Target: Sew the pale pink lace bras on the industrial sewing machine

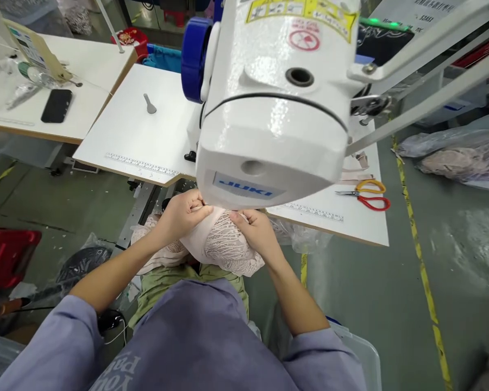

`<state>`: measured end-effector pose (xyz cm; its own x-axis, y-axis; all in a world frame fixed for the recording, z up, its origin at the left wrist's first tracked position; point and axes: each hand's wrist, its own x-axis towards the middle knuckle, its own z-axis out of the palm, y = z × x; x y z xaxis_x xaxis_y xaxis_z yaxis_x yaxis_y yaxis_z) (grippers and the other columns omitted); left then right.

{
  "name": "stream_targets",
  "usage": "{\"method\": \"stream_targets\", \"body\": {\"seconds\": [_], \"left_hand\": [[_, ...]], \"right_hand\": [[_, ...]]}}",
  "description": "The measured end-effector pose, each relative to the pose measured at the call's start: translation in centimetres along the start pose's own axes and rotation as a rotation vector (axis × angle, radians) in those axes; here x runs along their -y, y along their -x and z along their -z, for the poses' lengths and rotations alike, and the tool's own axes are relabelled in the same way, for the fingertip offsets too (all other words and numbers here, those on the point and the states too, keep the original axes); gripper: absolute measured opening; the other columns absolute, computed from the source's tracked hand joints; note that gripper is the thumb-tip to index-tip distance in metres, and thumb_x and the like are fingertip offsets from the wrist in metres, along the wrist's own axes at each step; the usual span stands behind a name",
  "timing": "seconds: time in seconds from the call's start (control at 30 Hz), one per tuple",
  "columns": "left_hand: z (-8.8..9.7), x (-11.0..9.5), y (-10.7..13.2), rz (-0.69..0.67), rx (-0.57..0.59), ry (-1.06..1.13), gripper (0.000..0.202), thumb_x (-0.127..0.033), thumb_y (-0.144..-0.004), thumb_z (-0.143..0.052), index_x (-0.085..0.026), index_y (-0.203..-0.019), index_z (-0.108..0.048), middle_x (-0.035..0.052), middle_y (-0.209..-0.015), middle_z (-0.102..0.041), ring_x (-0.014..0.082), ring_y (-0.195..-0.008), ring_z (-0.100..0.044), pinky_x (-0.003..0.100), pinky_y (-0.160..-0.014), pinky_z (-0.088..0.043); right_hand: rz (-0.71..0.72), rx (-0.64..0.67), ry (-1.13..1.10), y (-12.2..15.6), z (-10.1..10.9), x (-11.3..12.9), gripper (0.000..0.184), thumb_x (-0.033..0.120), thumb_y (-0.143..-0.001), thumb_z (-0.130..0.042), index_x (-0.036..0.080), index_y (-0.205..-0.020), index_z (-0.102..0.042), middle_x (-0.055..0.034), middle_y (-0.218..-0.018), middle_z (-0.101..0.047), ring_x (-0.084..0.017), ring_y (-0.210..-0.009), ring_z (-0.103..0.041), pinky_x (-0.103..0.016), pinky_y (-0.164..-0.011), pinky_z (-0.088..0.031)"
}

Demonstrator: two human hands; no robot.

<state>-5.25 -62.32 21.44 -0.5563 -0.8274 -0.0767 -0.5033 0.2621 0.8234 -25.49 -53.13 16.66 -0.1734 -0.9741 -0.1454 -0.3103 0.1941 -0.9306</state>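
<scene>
A pale pink lace bra [228, 244] hangs over my lap, just below the head of a white sewing machine [269, 130]. My left hand [183, 214] pinches the smooth fabric edge on its left side, thumb pressed against the fingers. On the right, my right hand [255, 231] grips the lace edge between thumb and fingers. The fabric is held up toward the machine's underside, and the machine head hides its far edge. The needle area cannot be seen.
Scissors [367, 195] with orange and red handles lie on the table's right side. A small grey tool [149, 104] rests on the left tabletop [126, 130]. A black phone [57, 106] is on the neighbouring table. A thread-stand arm slants across the upper right.
</scene>
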Motion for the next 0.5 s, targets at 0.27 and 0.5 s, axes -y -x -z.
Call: {"method": "stream_targets", "body": {"seconds": [0.27,0.5], "left_hand": [[-0.4,0.6,-0.7,-0.078,-0.058,-0.022,0.014,-0.029,-0.084,-0.061,-0.020,-0.074,-0.056,-0.0030,-0.055,-0.047,0.0153,-0.061,-0.050,0.028,-0.061,-0.042],[-0.7,0.8,-0.9,-0.100,-0.059,-0.015,0.011,-0.029,-0.085,-0.062,-0.020,-0.079,-0.059,-0.0020,-0.057,-0.051,0.0179,-0.064,-0.055,0.031,-0.064,-0.048]], "right_hand": [[-0.030,0.033,-0.102,-0.9,0.8,0.1,0.041,0.061,-0.082,-0.070,0.021,-0.077,-0.074,-0.0039,-0.077,-0.072,-0.027,-0.087,-0.067,-0.032,-0.074,-0.052],[-0.055,0.033,-0.130,-1.2,1.0,-0.4,0.040,0.061,-0.081,-0.072,0.021,-0.079,-0.074,-0.0044,-0.080,-0.074,-0.030,-0.095,-0.070,-0.036,-0.081,-0.055]]}}
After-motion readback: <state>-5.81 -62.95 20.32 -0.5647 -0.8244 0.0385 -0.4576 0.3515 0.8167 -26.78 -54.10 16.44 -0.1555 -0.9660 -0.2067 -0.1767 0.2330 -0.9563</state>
